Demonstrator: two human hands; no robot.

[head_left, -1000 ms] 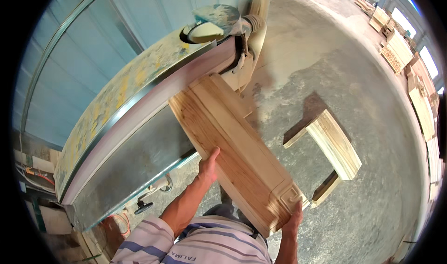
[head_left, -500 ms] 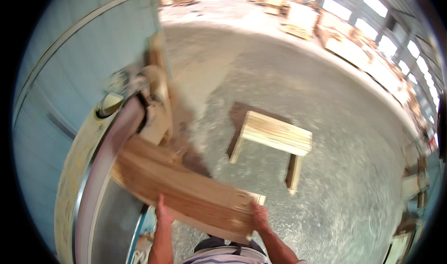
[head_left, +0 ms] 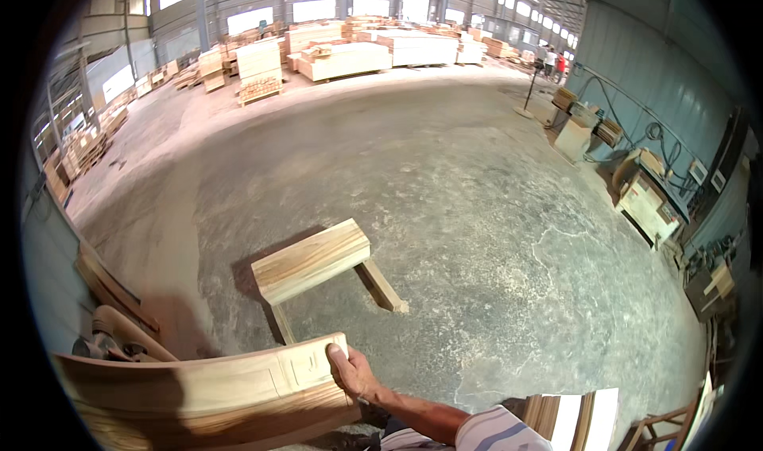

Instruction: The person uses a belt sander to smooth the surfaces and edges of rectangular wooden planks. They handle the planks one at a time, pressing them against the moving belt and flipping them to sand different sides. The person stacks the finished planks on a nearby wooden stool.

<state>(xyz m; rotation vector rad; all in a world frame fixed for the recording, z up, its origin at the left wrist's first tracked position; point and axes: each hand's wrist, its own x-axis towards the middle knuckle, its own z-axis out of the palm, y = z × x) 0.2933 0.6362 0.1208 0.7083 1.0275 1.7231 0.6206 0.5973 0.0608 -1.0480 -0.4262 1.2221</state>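
Note:
A long, wide wooden board [head_left: 230, 387] lies across the lower left of the view, its near side darker and strongly grained. My right hand [head_left: 354, 371] grips its right end, thumb on the upper face and the other fingers out of sight round the end. Pencil-like marks show on the pale face close to that thumb. The board's left end runs into the dark rim. My left hand is out of view. Just beyond the board stands a small wooden bench [head_left: 314, 260] with a thick plank top, on the concrete floor.
Rolled abrasive belts or tubes [head_left: 127, 336] sit at the left by a wall. Stacked boards [head_left: 564, 419] stand close at lower right. A white machine [head_left: 648, 209] and cables line the right wall. Timber piles [head_left: 342, 60] fill the far side; people [head_left: 554, 63] stand far right.
My view has swung to the right, and the sanding machine has left the picture. The bench now appears further left. My left hand has gone out of view; my right still holds the board.

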